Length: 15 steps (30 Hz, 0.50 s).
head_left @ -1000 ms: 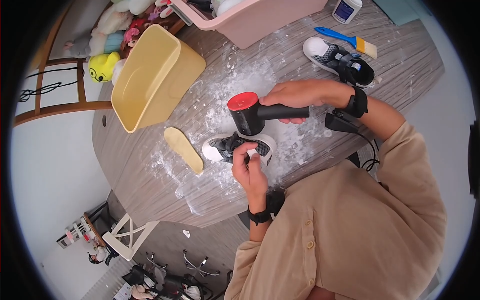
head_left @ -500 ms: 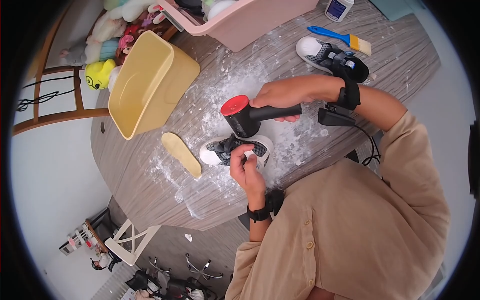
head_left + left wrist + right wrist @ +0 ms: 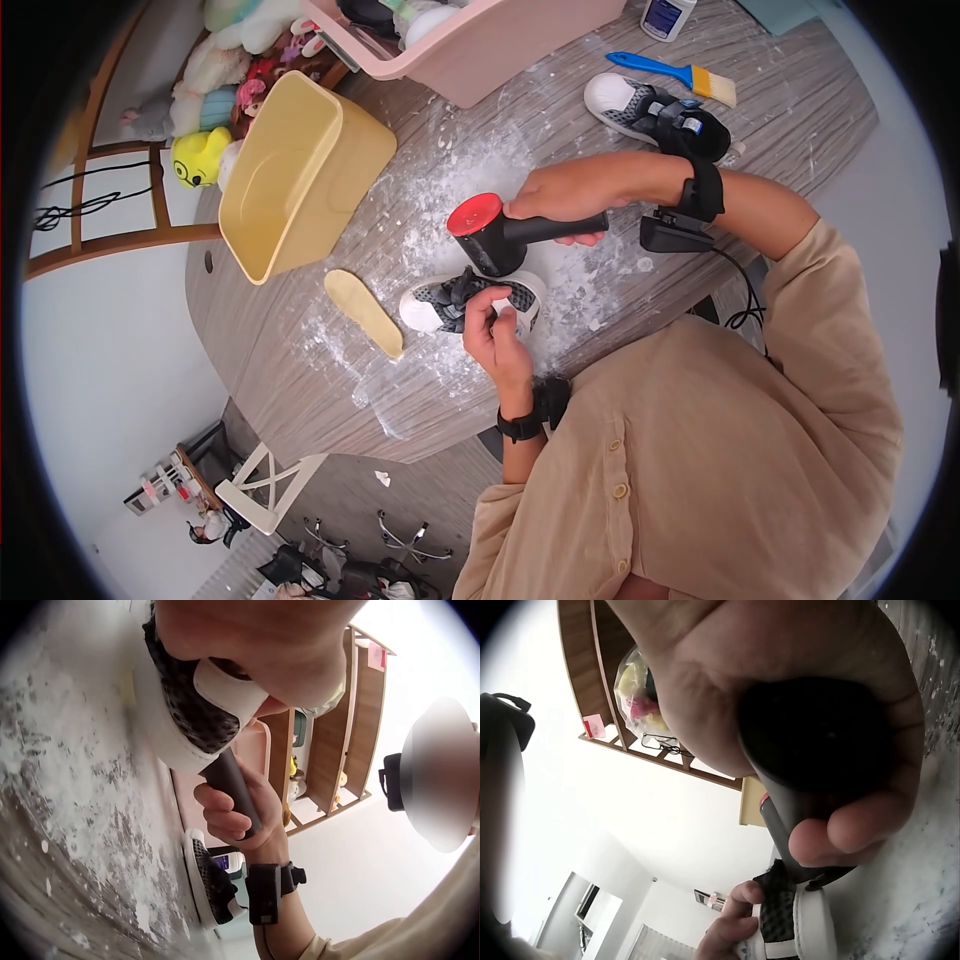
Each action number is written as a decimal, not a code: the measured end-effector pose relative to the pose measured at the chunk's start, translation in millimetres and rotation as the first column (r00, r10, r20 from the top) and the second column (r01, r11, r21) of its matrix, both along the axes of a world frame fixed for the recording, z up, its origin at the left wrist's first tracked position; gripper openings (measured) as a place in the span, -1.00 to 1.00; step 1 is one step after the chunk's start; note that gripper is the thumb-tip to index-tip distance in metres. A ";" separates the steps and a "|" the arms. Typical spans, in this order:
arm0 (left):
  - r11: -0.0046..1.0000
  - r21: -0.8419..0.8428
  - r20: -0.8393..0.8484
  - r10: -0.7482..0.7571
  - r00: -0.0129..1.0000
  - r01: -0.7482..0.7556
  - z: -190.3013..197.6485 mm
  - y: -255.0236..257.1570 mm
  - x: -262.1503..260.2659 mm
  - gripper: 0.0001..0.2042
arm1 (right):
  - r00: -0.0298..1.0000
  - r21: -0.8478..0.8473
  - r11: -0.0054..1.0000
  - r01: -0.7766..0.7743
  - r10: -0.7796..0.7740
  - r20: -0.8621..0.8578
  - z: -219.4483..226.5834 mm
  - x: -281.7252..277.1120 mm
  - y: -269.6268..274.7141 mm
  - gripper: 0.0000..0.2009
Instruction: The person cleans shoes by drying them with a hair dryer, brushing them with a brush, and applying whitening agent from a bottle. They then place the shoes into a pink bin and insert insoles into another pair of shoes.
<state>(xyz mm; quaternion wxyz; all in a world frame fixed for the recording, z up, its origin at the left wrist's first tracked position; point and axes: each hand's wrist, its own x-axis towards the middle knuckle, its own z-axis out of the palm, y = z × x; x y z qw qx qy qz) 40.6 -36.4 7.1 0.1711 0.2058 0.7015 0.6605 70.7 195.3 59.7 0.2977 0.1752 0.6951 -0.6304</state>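
In the head view a black handheld device with a red round end [image 3: 475, 214] is gripped by its handle in the right hand [image 3: 565, 192]. Its lower end is at the far side of a black and white shoe [image 3: 425, 305] lying on the powder-dusted table. The left hand [image 3: 500, 345] holds that shoe near its heel, fingers curled at the opening. In the right wrist view, the fingers [image 3: 855, 825] wrap round the dark handle. The left wrist view shows the left hand [image 3: 255, 645] over the shoe's mesh side [image 3: 195, 705]; its fingertips are partly hidden.
A pale yellow insole [image 3: 363, 312] lies left of the shoe, with a yellow bin [image 3: 345, 190] behind it. Farther back stand a pink tub [image 3: 500, 60] and a white bottle [image 3: 664, 18]. A blue-handled brush [image 3: 670, 72] and a second shoe [image 3: 655, 112] are at the back right.
The head view has shifted slightly. Both hands keep their holds, and the device stays over the far side of the shoe with little visible movement.
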 end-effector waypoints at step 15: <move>1.000 0.008 0.028 0.016 0.999 -0.016 1.7 0.7 -0.9 -0.75 | 0.997 0.001 0.998 0.061 -0.061 -0.036 9.3 16.5 -1.3 -0.55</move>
